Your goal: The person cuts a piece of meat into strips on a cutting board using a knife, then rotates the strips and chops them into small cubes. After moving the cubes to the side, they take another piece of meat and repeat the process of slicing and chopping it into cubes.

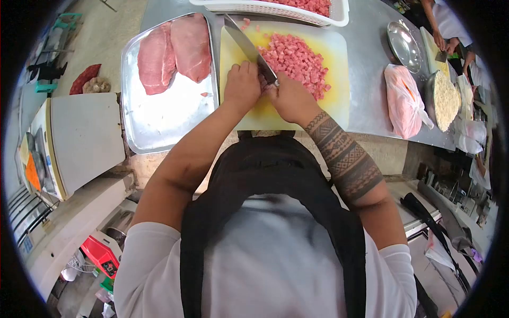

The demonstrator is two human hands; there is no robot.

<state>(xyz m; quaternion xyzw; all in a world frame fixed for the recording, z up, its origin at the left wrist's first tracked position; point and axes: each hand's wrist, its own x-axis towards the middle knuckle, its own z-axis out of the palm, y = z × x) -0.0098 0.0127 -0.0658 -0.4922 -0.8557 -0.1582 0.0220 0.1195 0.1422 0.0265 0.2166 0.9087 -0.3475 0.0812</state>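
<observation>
My right hand [292, 99] is closed around the handle of a kitchen knife [245, 45]. Its long blade slants up and left over a yellow-stained white cutting board [336, 114]. Against the near side of the blade, the curled fingers of my left hand [242, 86] press on a piece of meat, mostly hidden by both hands. Small pink cubes of diced meat [298, 59] lie heaped right of the blade, with a few scraps beyond it. Left of the board, a metal tray [164, 119] holds two large slabs of raw meat [191, 47].
A white plastic basket [342, 13] with more diced meat stands behind the board. To the right are a metal bowl [404, 45], a filled pink plastic bag [404, 100] and a bowl of pale chopped food [446, 100]. Another person's hands [445, 45] work at the far right.
</observation>
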